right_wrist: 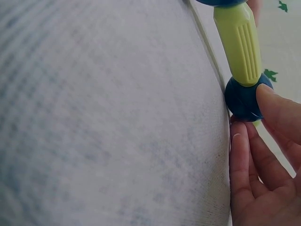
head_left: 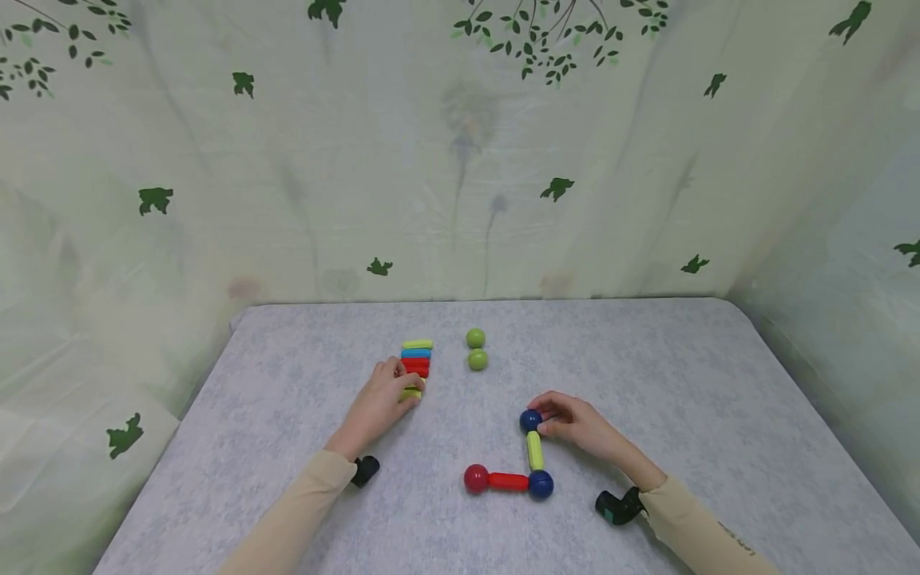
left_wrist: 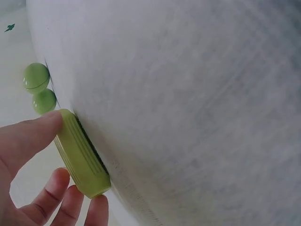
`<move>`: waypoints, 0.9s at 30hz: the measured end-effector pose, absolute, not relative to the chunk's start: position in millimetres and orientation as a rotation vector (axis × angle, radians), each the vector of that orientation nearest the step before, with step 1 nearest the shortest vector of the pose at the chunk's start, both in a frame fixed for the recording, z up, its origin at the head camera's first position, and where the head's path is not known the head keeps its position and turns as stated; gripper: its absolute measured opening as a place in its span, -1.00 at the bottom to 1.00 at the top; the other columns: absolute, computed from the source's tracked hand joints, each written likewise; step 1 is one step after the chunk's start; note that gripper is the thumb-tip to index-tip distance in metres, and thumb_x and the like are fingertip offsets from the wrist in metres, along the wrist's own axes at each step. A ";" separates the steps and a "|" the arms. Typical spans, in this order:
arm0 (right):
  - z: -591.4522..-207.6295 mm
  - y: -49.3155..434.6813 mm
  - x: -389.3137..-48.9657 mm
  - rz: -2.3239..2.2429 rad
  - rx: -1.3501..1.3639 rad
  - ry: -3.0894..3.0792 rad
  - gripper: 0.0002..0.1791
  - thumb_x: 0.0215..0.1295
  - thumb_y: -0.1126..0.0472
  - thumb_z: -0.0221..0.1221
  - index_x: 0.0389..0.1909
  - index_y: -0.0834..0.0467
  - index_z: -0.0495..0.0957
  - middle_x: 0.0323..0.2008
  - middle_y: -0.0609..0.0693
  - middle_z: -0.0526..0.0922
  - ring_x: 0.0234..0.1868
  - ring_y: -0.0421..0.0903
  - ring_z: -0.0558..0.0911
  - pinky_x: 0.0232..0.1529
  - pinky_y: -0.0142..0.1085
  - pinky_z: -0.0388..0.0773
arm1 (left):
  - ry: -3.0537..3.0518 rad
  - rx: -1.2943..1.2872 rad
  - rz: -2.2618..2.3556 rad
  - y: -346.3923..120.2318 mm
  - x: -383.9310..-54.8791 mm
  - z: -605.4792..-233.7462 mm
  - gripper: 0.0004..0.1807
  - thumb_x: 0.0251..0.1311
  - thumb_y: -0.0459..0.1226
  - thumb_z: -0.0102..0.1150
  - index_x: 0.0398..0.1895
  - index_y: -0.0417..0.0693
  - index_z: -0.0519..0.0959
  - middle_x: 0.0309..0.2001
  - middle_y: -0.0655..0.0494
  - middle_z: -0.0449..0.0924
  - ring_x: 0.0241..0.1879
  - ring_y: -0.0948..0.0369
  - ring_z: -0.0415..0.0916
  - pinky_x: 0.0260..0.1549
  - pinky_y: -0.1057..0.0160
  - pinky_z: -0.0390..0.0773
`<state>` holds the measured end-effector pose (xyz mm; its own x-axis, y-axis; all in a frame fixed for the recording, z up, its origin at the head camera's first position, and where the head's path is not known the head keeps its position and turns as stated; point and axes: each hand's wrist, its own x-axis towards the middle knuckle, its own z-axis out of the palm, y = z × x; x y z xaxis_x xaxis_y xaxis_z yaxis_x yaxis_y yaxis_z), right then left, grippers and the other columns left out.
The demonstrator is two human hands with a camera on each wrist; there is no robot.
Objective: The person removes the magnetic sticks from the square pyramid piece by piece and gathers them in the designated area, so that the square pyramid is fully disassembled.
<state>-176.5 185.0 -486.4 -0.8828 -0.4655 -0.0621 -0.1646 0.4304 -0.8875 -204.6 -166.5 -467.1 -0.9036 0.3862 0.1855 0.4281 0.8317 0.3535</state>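
Observation:
At the row of rods in the head view, my left hand (head_left: 379, 401) pinches a yellow-green rod (left_wrist: 83, 157) lengthwise, thumb at one end and fingertips at the other. My right hand (head_left: 580, 427) holds a dark blue ball (head_left: 530, 421) between thumb and fingers. A yellow-green rod (head_left: 535, 451) joins that ball to another dark blue ball (head_left: 541, 485). From this second ball a red rod (head_left: 508, 481) runs left to a red ball (head_left: 476, 478). The joined pieces form an L on the table.
Beyond my left hand lie red rods (head_left: 414, 362), a blue rod (head_left: 416, 353) and a yellow-green rod (head_left: 418, 344). Two green balls (head_left: 477, 359) sit right of the row. A leaf-patterned sheet (head_left: 402, 160) hangs behind the grey table (head_left: 632, 351).

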 end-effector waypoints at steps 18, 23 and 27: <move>-484.4 184.8 -175.8 -1.464 -0.595 2.361 -0.70 0.31 0.25 0.19 0.05 0.15 0.51 -0.04 0.01 0.56 -0.01 0.00 0.51 -0.03 -0.31 0.48 | -2.892 -0.581 -0.746 -165.3 -202.2 -462.5 -0.84 0.16 -0.30 0.31 -0.19 0.03 0.61 -0.11 0.00 0.29 -0.12 0.05 0.22 -0.32 0.15 0.43; -485.6 185.2 -177.1 -1.455 -0.581 2.370 -0.71 0.30 0.27 0.20 0.04 0.15 0.52 -0.05 0.01 0.56 -0.02 0.00 0.51 -0.03 -0.31 0.49 | -2.896 -0.698 -0.797 -165.1 -199.8 -453.7 -0.78 0.15 -0.32 0.31 -0.12 -0.01 0.60 -0.10 0.03 0.31 -0.07 0.07 0.23 -0.22 0.13 0.45; -485.5 185.0 -177.2 -1.465 -0.570 2.359 -0.70 0.30 0.27 0.20 0.04 0.16 0.52 -0.05 0.01 0.57 -0.02 0.00 0.51 -0.04 -0.31 0.49 | -2.920 -1.008 -0.974 -157.2 -191.9 -447.5 -0.74 0.17 -0.36 0.28 -0.06 -0.07 0.59 -0.11 0.01 0.38 -0.06 0.07 0.32 -0.12 0.12 0.46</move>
<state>-177.2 185.0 -485.5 -0.8743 -0.4829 -0.0486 -0.1706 0.3995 -0.9007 -191.9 -157.2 -447.5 -0.8019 0.5891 0.0994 0.5308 0.6263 0.5710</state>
